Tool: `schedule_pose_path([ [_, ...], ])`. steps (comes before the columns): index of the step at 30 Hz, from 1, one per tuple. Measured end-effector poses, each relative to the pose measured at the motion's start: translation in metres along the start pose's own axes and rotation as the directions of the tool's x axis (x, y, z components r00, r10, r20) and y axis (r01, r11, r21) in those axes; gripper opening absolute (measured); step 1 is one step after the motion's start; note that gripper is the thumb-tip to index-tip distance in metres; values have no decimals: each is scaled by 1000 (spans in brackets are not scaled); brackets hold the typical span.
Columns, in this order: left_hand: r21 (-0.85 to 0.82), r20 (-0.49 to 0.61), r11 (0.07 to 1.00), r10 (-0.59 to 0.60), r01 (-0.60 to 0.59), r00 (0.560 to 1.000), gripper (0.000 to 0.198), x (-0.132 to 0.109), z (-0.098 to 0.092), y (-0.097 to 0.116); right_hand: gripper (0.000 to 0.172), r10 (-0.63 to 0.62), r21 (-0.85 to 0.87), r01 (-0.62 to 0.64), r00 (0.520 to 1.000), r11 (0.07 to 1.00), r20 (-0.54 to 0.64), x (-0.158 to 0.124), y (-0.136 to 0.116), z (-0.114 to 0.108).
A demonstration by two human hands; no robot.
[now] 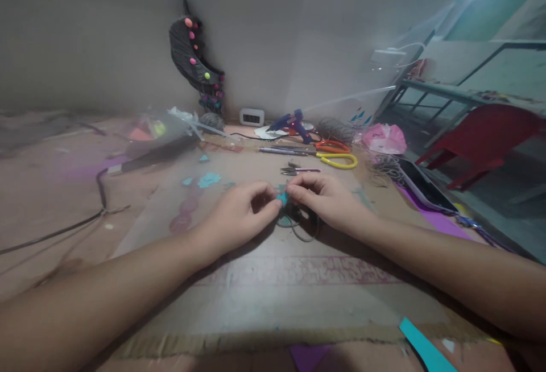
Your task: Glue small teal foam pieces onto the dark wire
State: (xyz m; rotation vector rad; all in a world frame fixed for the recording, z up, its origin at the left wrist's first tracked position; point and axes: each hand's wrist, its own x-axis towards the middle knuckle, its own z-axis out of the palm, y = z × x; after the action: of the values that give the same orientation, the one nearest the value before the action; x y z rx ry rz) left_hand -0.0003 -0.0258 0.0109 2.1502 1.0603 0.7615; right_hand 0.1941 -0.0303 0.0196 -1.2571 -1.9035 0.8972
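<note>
My left hand (239,213) and my right hand (326,198) meet over the middle of the work mat (256,309), thumbs and fingertips pinched together. Between them is a small teal piece (282,197), mostly covered by my fingers; its exact kind is hard to make out. A thin grey cord (307,240) loops down below it, under my right hand. Just beyond my fingertips lie small thread snips (301,171). Several teal cut-outs (209,180) rest on the mat to the left of my left hand.
Farther back lie yellow-handled scissors (343,160), a pen (282,151), a blue glue gun (294,124), grey yarn (335,130) and a small clock (252,116). A dark crescent decoration (181,50) stands against the wall. At right are a phone (426,185) and a red chair (490,139).
</note>
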Motion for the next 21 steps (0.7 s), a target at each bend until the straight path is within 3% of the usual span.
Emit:
schedule_pose_path([
  [4,-22,12,1000,-15,16,1000,23,0,-1,0,31,-64,-128,63,998,990,-4,4,-5,-10],
  [6,-71,5,996,-49,49,999,27,1,-1,-2,33,-147,-245,115,982,963,-115,10,-3,-21],
  [8,-114,-1,991,-75,75,997,32,2,-2,-3,23,-256,-401,155,943,903,-213,18,5,-33],
  [11,-148,-7,985,-95,93,995,37,4,-2,-4,18,-360,-606,234,928,760,-94,28,23,-45],
  [15,-225,-10,963,-152,146,988,39,7,-3,-5,19,-281,-792,228,957,567,75,32,36,-47],
  [21,-351,-14,914,-223,204,975,27,10,-5,-11,25,-258,-837,246,957,489,131,34,41,-41],
])
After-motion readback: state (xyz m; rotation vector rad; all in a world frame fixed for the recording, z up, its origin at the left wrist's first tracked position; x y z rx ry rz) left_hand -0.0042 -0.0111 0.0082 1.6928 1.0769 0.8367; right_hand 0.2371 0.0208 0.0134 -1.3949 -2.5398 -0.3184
